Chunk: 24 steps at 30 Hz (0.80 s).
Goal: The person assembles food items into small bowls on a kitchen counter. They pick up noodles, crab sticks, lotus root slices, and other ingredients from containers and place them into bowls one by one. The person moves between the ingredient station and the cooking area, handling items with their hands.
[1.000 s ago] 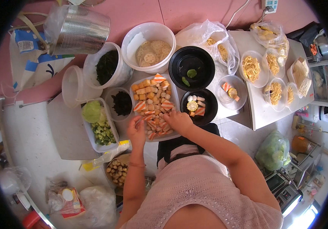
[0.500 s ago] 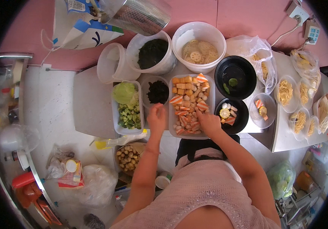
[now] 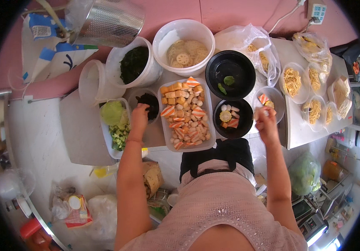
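Observation:
My left hand (image 3: 139, 119) reaches into a small clear tub (image 3: 155, 116), its bent fingers at the dark, ruffled black fungus (image 3: 148, 102). What they grip is hidden. Over the near rim of a clear bowl (image 3: 279, 115), my right hand (image 3: 267, 125) is closed in a pinch on something too small to name. Inside that bowl lie an orange-and-white striped piece (image 3: 263, 98) and a bit of corn. Between my hands stands a white tray (image 3: 163, 129) of fish balls, tofu cubes and striped pieces. A small black bowl (image 3: 242, 133) holds corn, pale balls and a striped piece.
A larger black bowl (image 3: 238, 65) contains green leaves. Behind are tubs of lotus root slices (image 3: 184, 59) and dark seaweed (image 3: 134, 65). Lettuce (image 3: 112, 113) sits at left; several noodle bowls (image 3: 292, 82) stand at right. A perforated metal cylinder (image 3: 115, 23) hangs over the back left.
My right hand has left the tray of balls and moved right to the clear bowl. My left hand has moved into the black fungus tub. The view has shifted rightward.

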{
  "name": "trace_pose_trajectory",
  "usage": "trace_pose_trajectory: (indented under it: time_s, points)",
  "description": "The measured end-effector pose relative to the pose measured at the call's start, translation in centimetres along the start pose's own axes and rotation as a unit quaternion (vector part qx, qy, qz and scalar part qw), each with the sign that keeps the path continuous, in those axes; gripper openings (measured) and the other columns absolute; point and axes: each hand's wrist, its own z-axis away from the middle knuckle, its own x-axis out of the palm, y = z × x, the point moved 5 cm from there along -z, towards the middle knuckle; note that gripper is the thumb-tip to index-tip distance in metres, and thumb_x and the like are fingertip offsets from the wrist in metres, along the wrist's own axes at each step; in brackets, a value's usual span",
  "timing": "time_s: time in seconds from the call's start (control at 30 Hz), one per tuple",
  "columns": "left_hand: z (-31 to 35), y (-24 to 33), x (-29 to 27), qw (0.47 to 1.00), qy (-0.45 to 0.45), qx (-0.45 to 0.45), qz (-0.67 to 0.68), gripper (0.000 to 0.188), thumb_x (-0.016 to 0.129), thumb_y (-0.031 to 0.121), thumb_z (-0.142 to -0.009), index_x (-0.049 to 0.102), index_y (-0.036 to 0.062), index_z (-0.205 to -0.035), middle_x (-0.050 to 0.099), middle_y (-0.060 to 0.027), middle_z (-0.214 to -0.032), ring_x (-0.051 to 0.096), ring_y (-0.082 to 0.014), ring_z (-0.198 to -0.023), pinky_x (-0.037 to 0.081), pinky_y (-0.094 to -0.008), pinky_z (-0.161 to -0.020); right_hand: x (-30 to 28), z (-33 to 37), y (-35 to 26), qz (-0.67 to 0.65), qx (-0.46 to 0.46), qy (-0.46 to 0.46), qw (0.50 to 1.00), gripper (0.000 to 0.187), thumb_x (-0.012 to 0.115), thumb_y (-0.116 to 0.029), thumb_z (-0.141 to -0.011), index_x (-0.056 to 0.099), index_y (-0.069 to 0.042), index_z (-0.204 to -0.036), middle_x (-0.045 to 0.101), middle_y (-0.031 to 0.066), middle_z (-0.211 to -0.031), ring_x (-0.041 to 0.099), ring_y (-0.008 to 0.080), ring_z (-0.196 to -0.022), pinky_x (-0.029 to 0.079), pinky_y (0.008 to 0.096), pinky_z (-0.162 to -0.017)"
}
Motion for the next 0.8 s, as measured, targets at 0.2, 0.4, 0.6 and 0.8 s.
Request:
trace_pose_trajectory:
  time_s: [0.2, 0.4, 0.6, 0.8]
  points:
    - [1.8, -3.2, -2.3, 0.893, 0.079, -0.21, 0.389, 0.022, 0.063, -0.004, -0.087, 0.063, -0.0021, -0.109, 0.064, -0.0099, -0.096, 0.065, -0.018, -0.08, 0.057, -0.0308, -0.069, -2.5, -0.7, -2.9, 0.023, -0.066, 0.162, 0.984, 0.06, 0.053, -0.013, -0.097, 0.019, -0.008, -0.146, 0.043, 0.019, -0.137, 0.067, 0.0287, -0.096, 0.057, 0.0358, -0.076]
    - [3.5, 10.7, -4.4, 0.702, 0.013, -0.233, 0.673, 0.023, 0.064, -0.005, -0.086, 0.061, -0.0016, -0.109, 0.065, -0.0089, -0.098, 0.066, -0.0178, -0.079, 0.058, -0.0278, -0.069, 6.0, 2.8, 0.1, 0.049, -0.053, -0.077, 0.994, 0.043, 0.054, -0.022, -0.098, 0.042, -0.003, -0.135, 0.048, 0.0138, -0.13, 0.062, 0.0271, -0.106, 0.056, 0.0376, -0.083]
    - [6.0, 24.7, 2.3, 0.654, -0.168, -0.241, 0.698, 0.031, 0.061, 0.002, -0.092, 0.057, -0.0042, -0.121, 0.064, -0.0101, -0.106, 0.068, -0.0188, -0.087, 0.06, -0.0267, -0.072, 15.0, 5.9, 3.6, -0.2, 0.126, -0.278, 0.931, 0.047, 0.053, -0.038, -0.099, 0.04, -0.021, -0.141, 0.048, 0.0056, -0.134, 0.049, 0.0211, -0.119, 0.047, 0.0412, -0.091]
    - [4.8, 27.2, 5.0, 0.645, -0.248, -0.228, 0.686, 0.027, 0.052, 0.01, -0.099, 0.053, -0.0069, -0.119, 0.063, -0.0139, -0.107, 0.068, -0.0217, -0.096, 0.06, -0.0279, -0.077, 8.7, 3.8, 5.6, -0.18, 0.173, -0.103, 0.963, 0.02, 0.049, -0.019, -0.102, 0.059, -0.007, -0.115, 0.063, 0.0047, -0.11, 0.063, 0.0167, -0.098, 0.057, 0.0318, -0.068]
